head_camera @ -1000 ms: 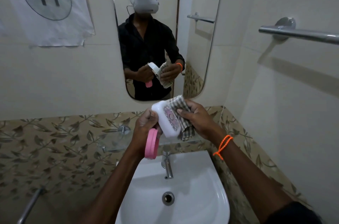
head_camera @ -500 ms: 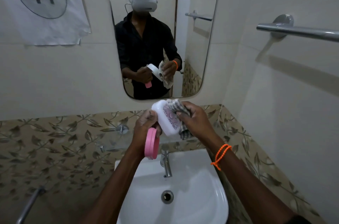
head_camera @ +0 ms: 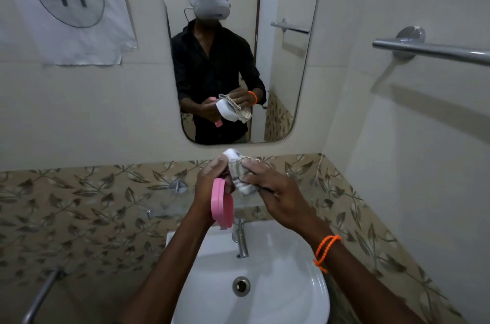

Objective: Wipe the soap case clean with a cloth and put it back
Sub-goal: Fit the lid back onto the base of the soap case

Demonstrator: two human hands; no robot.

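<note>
A: Above the white ceramic wash basin (head_camera: 305, 284), the two-part plastic soap case, white half and pink half (head_camera: 222, 203), was held up in front of the leaf-patterned tile band. White half mostly hidden; only its top corner showed. Pink half hung open below, edge-on.

B: Grip?

A: Left hand (head_camera: 212, 183) was closed around the case at the join of the halves. Right hand (head_camera: 275, 196) was closed on a crumpled checked grey-and-white cloth (head_camera: 242, 177), pressed against the white half. Orange beaded cord (head_camera: 325, 249) on the right wrist.

B: Any writing?

A: White paper sheet (head_camera: 63, 5) on the wall, upper left: "11" handwritten inside a drawn circle. No label readable on the case; blurred.
</note>
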